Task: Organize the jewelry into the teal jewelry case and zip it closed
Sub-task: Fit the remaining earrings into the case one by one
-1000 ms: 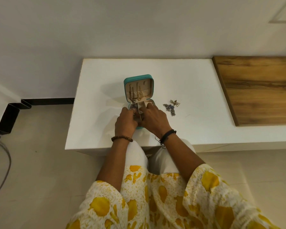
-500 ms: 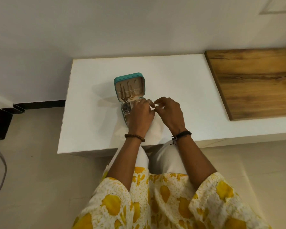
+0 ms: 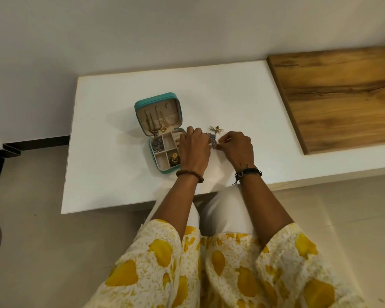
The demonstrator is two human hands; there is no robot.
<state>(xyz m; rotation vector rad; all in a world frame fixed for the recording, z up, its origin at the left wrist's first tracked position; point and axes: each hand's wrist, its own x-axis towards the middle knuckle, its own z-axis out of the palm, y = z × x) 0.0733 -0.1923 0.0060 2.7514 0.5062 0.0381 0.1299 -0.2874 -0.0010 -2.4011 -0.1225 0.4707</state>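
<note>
Case point(image 3: 159, 112) open on worktop point(image 3: 111, 165), just left of left hand point(image 3: 195, 150); several compartments filled. Both hands, right hand point(image 3: 237, 150) included, pinch blue piece point(image 3: 213, 141) between them. Gold piece point(image 3: 216, 129) beyond hands, unpacked. Zipping pending.

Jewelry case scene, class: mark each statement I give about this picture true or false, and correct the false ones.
1. The teal jewelry case is zipped shut. False: its lid stands open.
2. Both hands, left and right, hold a bluish beaded piece beside the case. True.
3. A gold bow-shaped piece lies on the white table. True.
4. The gold bow-shaped piece sits inside a compartment. False: it lies outside the case.
5. The wooden board lies left of the case. False: right.
</note>
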